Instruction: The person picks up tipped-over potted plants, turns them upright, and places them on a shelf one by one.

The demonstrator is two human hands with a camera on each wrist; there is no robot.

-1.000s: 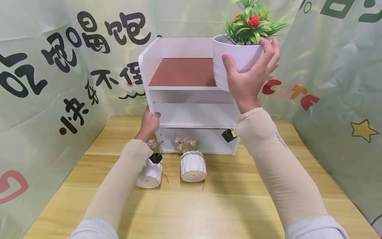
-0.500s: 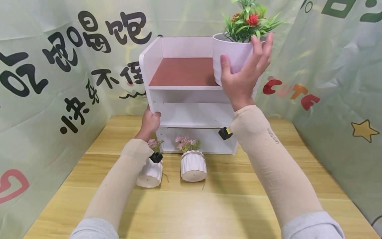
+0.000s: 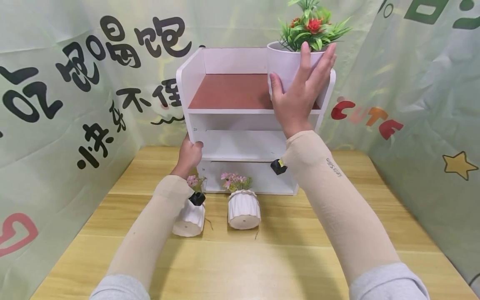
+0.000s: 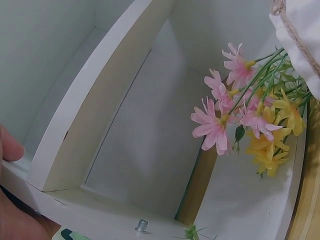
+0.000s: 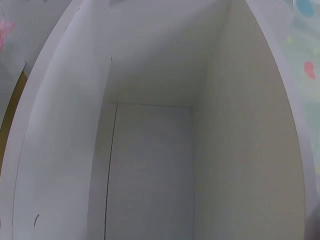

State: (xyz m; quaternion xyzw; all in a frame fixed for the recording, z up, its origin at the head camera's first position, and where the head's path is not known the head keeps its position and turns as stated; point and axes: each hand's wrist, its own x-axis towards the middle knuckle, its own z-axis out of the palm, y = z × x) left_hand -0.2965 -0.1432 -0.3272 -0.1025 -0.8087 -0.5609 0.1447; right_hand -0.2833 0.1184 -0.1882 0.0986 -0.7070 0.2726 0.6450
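Note:
A white desktop shelf [image 3: 238, 92] with a reddish-brown top board stands on the table. My left hand [image 3: 188, 156] grips its left side panel, the thumb [image 4: 11, 146] on the front edge in the left wrist view. On the right part of the top board is a white flowerpot [image 3: 282, 62] with green leaves and red flowers. My right hand [image 3: 294, 93] presses the pot's front with straight, spread fingers, covering its lower part. The right wrist view looks into a shelf compartment [image 5: 150, 165] below that hand, with the pot out of sight.
Two small white ribbed pots with artificial flowers lie on their sides before the shelf: the middle pot [image 3: 244, 210] and the left pot [image 3: 188, 221], partly behind the left forearm. Printed curtains [image 3: 412, 75] enclose the wooden table [image 3: 240, 266] at the back and sides.
The flowerpot has shifted slightly back and left onto the shelf's top. My right hand moved left with it, and its fingers straightened from around the pot. The left hand stays on the side panel.

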